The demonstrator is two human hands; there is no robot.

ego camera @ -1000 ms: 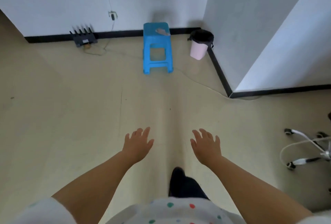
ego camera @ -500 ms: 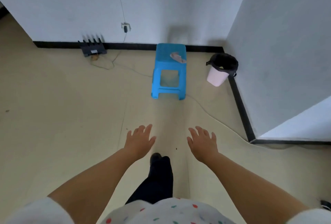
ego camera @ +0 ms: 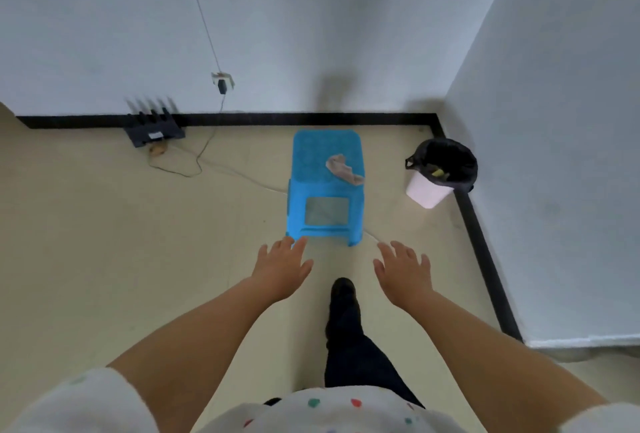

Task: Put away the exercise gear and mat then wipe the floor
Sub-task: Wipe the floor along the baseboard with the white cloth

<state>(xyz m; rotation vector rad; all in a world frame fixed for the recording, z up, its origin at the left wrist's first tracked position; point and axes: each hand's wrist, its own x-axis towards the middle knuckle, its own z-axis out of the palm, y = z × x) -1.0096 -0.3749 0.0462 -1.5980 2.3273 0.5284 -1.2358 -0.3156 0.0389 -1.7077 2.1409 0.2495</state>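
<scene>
A crumpled beige-grey cloth (ego camera: 344, 169) lies on the right side of a blue plastic stool (ego camera: 313, 155) near the corner of the room. My left hand (ego camera: 282, 268) is stretched forward, palm down, fingers spread, just short of the stool's front left leg. My right hand (ego camera: 404, 271) is held out the same way, level with it and to the right of the stool's front. Both hands hold nothing. The beige floor (ego camera: 104, 242) stretches out to the left. No mat or exercise gear is in view.
A pink bin with a black liner (ego camera: 439, 172) stands in the corner right of the stool. A black router (ego camera: 154, 127) sits against the back wall, with cables (ego camera: 194, 169) trailing over the floor. White walls close in behind and to the right. My dark-trousered leg (ego camera: 344, 314) steps forward.
I have walked closer to the corner: the stool, bin and router loom larger and nearer. Both hands stay outstretched and empty. The chair base on the right has dropped out of view.
</scene>
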